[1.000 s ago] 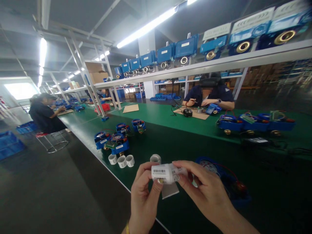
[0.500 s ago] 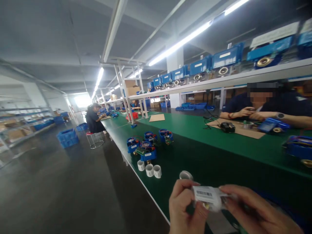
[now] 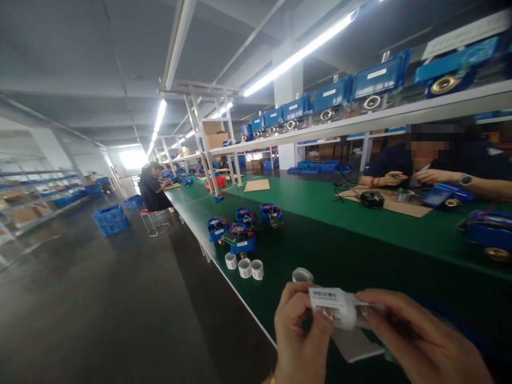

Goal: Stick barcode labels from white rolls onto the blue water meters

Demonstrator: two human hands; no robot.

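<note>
Both my hands hold one small white cylinder [image 3: 334,306] with a barcode label, low in the view over the near edge of the green table [image 3: 320,250]. My left hand [image 3: 300,336] pinches its left end with thumb and fingers. My right hand [image 3: 420,341] grips its right end, fingers closed round it. A flat grey sheet [image 3: 356,346] lies under my hands. A white ring [image 3: 303,275] sits just beyond my left hand, and three white caps [image 3: 244,265] stand further left near the edge.
A cluster of blue meter units [image 3: 242,226] sits mid-table. Across the table a person [image 3: 436,162] works at a brown mat with a black device [image 3: 372,199]. Another person [image 3: 152,186] sits on a stool far left. Blue crates [image 3: 110,220] stand on the floor; shelves hold blue units.
The view swung left, then tipped slightly, so my hands shifted to the lower right of the picture. Both hands kept hold of the white cylinder throughout.
</note>
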